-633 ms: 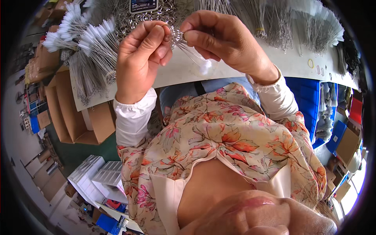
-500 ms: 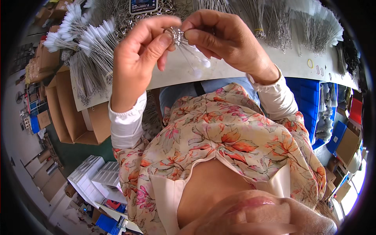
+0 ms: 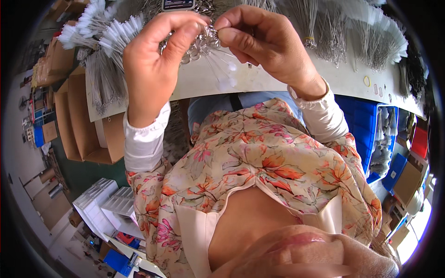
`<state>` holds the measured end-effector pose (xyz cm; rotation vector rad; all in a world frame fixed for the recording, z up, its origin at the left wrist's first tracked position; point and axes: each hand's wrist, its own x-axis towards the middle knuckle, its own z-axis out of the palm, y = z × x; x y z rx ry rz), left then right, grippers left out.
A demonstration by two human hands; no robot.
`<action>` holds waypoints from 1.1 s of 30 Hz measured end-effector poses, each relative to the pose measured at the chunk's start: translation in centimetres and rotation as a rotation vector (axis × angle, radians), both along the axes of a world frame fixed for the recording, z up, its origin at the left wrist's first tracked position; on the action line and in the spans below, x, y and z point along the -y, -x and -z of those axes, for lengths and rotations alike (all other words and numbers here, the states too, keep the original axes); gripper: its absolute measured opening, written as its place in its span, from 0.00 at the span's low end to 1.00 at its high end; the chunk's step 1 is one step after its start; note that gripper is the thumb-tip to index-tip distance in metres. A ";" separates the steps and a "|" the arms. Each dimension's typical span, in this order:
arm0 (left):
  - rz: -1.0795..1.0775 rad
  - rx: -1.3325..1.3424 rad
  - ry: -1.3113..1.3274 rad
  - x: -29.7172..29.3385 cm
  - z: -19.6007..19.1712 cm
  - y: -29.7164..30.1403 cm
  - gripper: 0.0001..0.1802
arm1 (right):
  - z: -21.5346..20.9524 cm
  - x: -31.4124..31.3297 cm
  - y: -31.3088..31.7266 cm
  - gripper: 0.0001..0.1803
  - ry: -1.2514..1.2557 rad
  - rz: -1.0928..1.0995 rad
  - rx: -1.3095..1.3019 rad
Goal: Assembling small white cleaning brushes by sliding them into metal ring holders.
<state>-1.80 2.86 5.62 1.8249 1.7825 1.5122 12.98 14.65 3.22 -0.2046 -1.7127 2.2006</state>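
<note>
My left hand [image 3: 155,60] and my right hand [image 3: 271,48] meet over the table's near side, both raised. The thumb and forefinger of my left hand are closed at a metal ring, partly hidden by the fingers. My right hand pinches the looped ends of several thin wire brushes [image 3: 226,84], close beside the ring. Their stems hang down toward me, ending in white bristle tips. Shiny metal rings [image 3: 187,58] show under and beside my left fingers; whether these lie on the table or hang from the hand I cannot tell.
Bundles of white-tipped wire brushes [image 3: 123,37] lie at left on the pale table [image 3: 278,82], more bundles [image 3: 378,44] at right. A phone [image 3: 178,4] stands at the back. An open cardboard box [image 3: 85,125] sits left, a blue crate [image 3: 354,118] right.
My left hand has shifted slightly left, its fingers drawing away from the brush loops. More metal rings show between the hands. My right hand keeps its pinch in nearly the same place.
</note>
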 end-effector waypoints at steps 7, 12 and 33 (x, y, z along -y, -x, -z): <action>0.044 1.033 -0.179 0.4 0.2 -1.5 0.10 | 1.3 1.9 2.7 0.05 -0.250 0.158 -0.181; -0.141 0.915 -0.249 5.0 0.2 1.9 0.10 | 4.4 3.7 5.2 0.07 -0.389 0.211 -0.179; -0.549 0.110 0.968 27.0 34.9 2.8 0.08 | 12.0 9.8 7.2 0.05 -1.189 -0.284 -0.041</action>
